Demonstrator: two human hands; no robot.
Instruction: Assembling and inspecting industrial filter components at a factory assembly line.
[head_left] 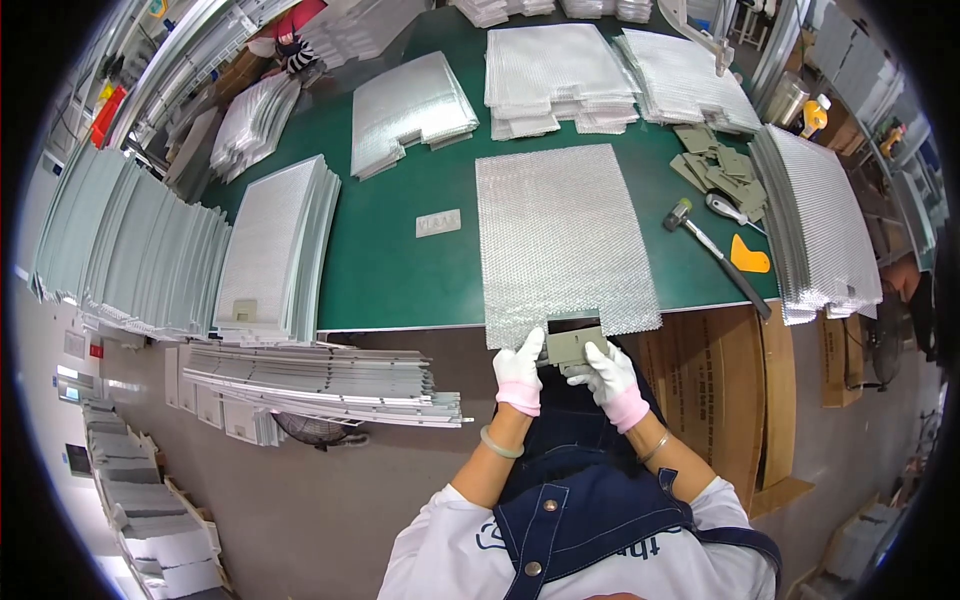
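Note:
A silvery mesh panel (562, 235) lies before me, its near edge with a rectangular notch reaching past the table's front. Beside the notch, my left hand (518, 372), in a white glove with a pink cuff, pinches the panel's near edge, thumb on top. My right hand (610, 382), gloved alike, grips a small grey-green rectangular plate (573, 347) by its right side. The plate sits at the notch's opening; whether it touches the mesh inside I cannot tell. Under both hands, some fingers are hidden.
Right of the panel lie a hammer (712, 252), a screwdriver (733, 212), a yellow scraper (749, 255) and a pile of grey-green plates (722, 168). Notched mesh stacks (555, 75) stand at the back, more panels (272, 250) at left and a leaning stack (820, 225) at right.

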